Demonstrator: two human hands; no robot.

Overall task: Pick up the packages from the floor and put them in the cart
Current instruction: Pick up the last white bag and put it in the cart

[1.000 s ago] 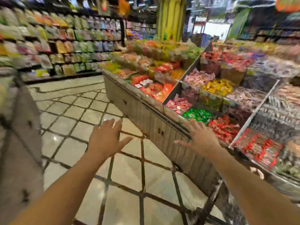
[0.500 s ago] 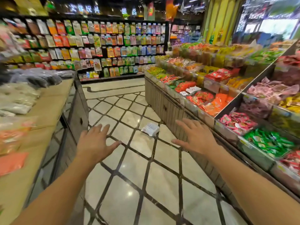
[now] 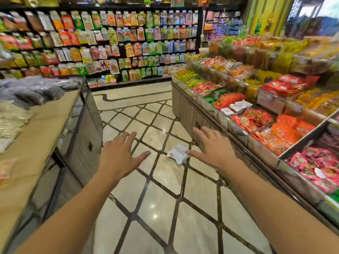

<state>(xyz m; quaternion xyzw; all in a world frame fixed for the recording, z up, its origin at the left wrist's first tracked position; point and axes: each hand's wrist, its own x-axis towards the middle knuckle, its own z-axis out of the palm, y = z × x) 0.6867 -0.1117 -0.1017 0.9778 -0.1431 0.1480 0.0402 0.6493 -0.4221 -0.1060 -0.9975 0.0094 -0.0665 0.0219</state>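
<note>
1. Both hands empty, fingers spread: left hand [image 3: 120, 155] and right hand [image 3: 213, 148] mid-frame, held apart above the floor.
2. Small white flat plastic package [image 3: 178, 154] lying on the glossy diamond-tiled floor [image 3: 165, 208], frame centre, just beside the right thumb in the picture.
3. Risk: slick wrapper sliding on polished tile under a shallow pinch.
4. Snack bin display [image 3: 185, 107] right, wooden tabletop [image 3: 45, 129] left, narrowing the aisle; no cart visible.

Both arms stretched out over the tiled floor [image 3: 165, 198], left hand [image 3: 120, 154] and right hand [image 3: 213, 147] spread flat, holding nothing. One white package [image 3: 178, 154] lies on the floor just beside the right thumb, near the snack bins [image 3: 256, 125].
</note>
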